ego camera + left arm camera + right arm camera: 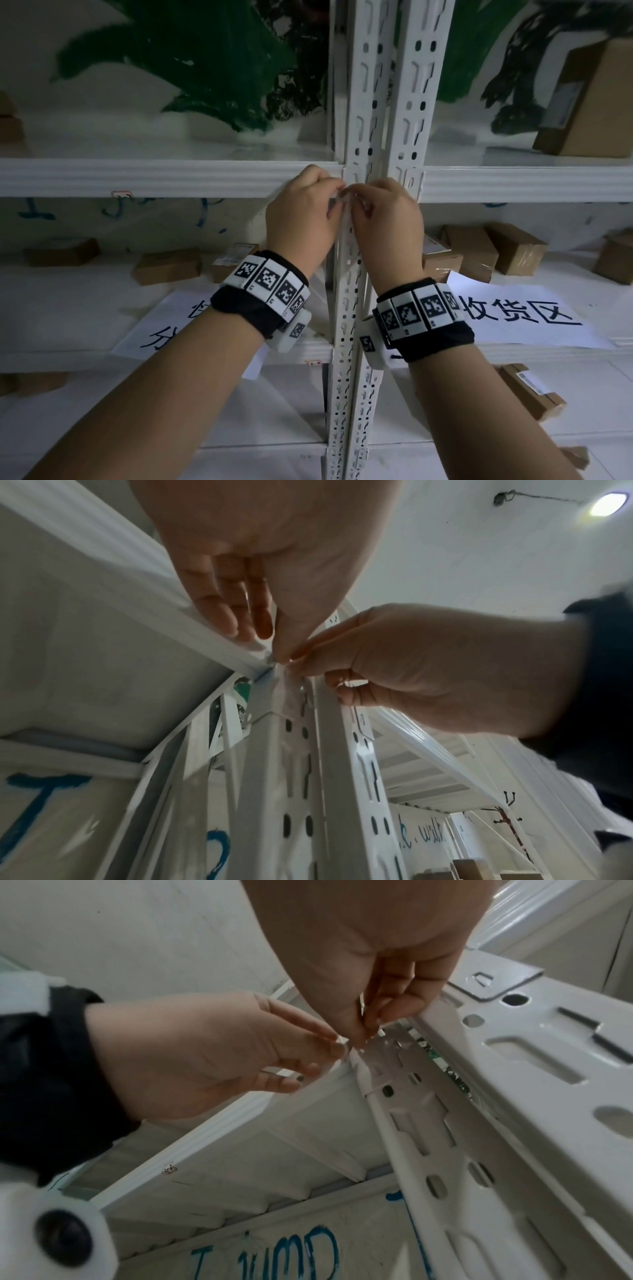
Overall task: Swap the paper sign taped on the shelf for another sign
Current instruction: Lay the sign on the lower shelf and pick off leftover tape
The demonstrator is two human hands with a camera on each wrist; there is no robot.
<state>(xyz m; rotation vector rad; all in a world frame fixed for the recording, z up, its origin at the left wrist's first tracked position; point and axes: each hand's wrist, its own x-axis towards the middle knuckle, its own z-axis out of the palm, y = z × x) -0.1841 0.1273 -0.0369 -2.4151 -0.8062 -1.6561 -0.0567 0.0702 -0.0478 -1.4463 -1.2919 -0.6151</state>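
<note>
Both hands meet at the white slotted shelf upright (363, 113), where the upper shelf beam (154, 178) joins it. My left hand (337, 193) and my right hand (356, 197) each pinch a strip of clear tape (288, 696) that sticks to the upright; their fingertips touch. The left wrist view shows the tape running down the post below the pinch. Two white paper signs with black characters lie flat on the lower shelf: one (164, 325) left of the upright, partly behind my left wrist, the other (513, 315) to the right.
Small cardboard boxes (168, 270) sit at the back of the lower shelf on both sides. A taller box (589, 102) stands on the upper right shelf. A second upright (411, 113) stands right beside the first. More boxes lie on the shelf below.
</note>
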